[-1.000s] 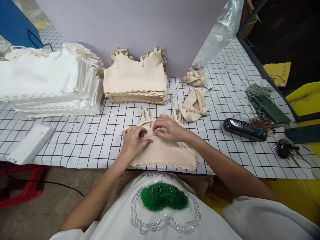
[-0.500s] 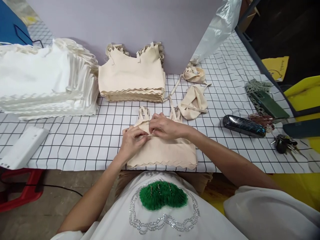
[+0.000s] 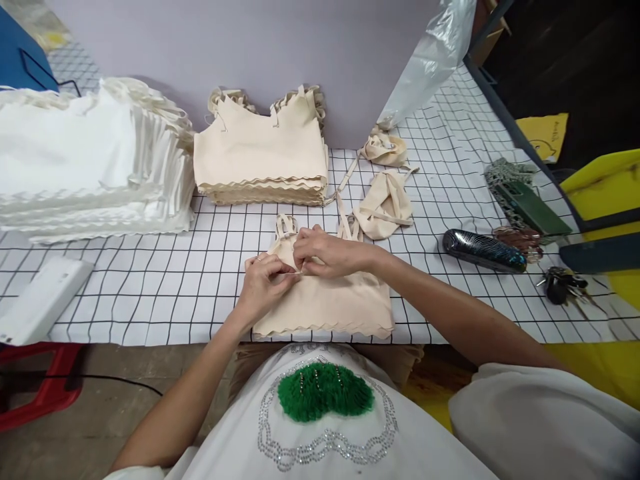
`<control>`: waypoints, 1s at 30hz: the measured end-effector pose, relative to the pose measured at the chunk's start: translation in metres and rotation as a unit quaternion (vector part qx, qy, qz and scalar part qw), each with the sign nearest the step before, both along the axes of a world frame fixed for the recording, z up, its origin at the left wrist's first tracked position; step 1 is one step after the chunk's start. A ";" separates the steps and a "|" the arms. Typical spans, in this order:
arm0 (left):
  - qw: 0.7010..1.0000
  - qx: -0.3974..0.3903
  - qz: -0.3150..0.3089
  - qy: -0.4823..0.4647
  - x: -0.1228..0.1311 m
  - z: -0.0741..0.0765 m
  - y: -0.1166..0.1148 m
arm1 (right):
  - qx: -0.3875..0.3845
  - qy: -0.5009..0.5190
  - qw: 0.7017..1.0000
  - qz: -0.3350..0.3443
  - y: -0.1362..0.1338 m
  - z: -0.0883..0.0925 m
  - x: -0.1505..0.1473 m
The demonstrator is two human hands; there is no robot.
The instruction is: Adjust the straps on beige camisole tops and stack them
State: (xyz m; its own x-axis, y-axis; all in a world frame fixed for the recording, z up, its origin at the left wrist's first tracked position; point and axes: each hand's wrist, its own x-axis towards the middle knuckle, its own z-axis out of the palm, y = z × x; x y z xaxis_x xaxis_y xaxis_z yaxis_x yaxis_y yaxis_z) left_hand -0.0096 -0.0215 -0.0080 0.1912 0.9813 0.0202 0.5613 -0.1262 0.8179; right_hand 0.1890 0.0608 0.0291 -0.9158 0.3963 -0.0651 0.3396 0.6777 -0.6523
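Observation:
A beige strappy crop top (image 3: 325, 307) lies flat at the table's front edge, its scalloped hem towards me and its straps pointing away. My left hand (image 3: 265, 283) is closed in a pinch on its upper left part. Beside it, my right hand (image 3: 325, 253) also pinches the top near the neckline, fingertips almost meeting the left ones. A thin pale edge or thread shows between the fingertips; which it is I cannot tell. Behind lies a stack of beige tops (image 3: 263, 147). Two crumpled beige pieces, one a folded top (image 3: 384, 205), rest to the right of the stack.
White tops (image 3: 65, 147) form a tall stack at the left, with a white power bank-like box (image 3: 45, 297) in front. On the right lie a dark patterned case (image 3: 483, 251), a green phone-like object (image 3: 537, 207) and keys (image 3: 563, 285). Clear plastic (image 3: 427, 67) hangs behind.
The view has shifted slightly. My right hand has moved a little to the left, and both hands keep pinching the beige top.

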 end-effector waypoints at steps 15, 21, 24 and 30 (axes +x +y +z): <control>1.000 -0.001 -0.010 -0.004 -0.001 0.000 -0.001 | -0.007 -0.036 0.999 0.029 0.002 0.004 -0.003; 1.000 -0.004 -0.011 0.005 -0.001 -0.002 -0.001 | -0.024 -0.022 0.999 0.018 0.002 0.001 -0.006; 1.000 -0.004 -0.012 0.010 -0.001 -0.002 -0.001 | -0.020 0.008 1.000 0.009 0.000 -0.004 -0.007; 1.000 -0.008 -0.005 0.003 -0.003 -0.001 -0.001 | -0.009 0.068 0.997 -0.028 -0.008 -0.020 -0.010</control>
State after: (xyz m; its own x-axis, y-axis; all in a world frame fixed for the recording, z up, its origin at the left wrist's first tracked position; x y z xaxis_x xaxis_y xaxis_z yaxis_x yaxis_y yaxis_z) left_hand -0.0122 -0.0229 -0.0086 0.2010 0.9796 0.0034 0.5644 -0.1187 0.8170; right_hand 0.1788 0.0531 0.0091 -0.8929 0.4473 0.0512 0.2843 0.6483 -0.7063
